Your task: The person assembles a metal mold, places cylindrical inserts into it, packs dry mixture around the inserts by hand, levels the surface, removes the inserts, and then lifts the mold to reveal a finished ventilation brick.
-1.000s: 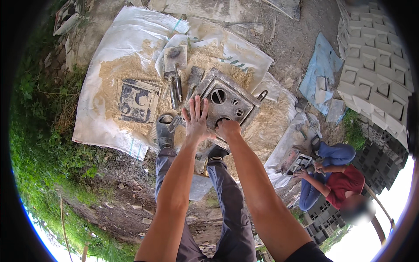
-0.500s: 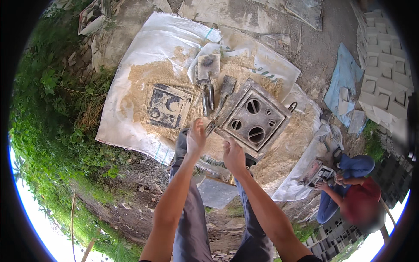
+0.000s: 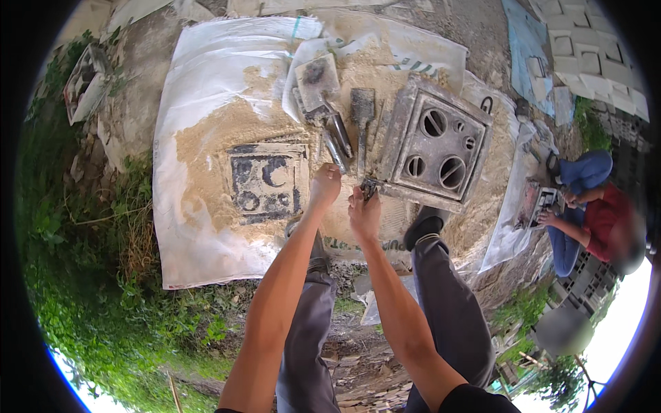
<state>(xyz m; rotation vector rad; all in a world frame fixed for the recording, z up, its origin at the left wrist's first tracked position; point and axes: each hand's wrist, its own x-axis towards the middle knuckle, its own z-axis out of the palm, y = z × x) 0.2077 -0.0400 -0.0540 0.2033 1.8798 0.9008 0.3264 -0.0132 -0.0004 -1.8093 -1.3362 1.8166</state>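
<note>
Dark metal piece point(image 3: 370, 187), lower left of the square holed frame point(image 3: 442, 146): partly hidden in the right hand point(image 3: 365, 215), kind unclear from here. Co-worker's head point(image 3: 625, 241), right of the frame: blurred. Pale blocks point(image 3: 597, 58), upper right of the frame: cut off above.

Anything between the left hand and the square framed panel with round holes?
Yes: the flat-bladed tool, whose handle runs down between the left hand and the square framed panel. Lower down, the right hand, with a dark metal piece at its fingertips, also intervenes.
</note>
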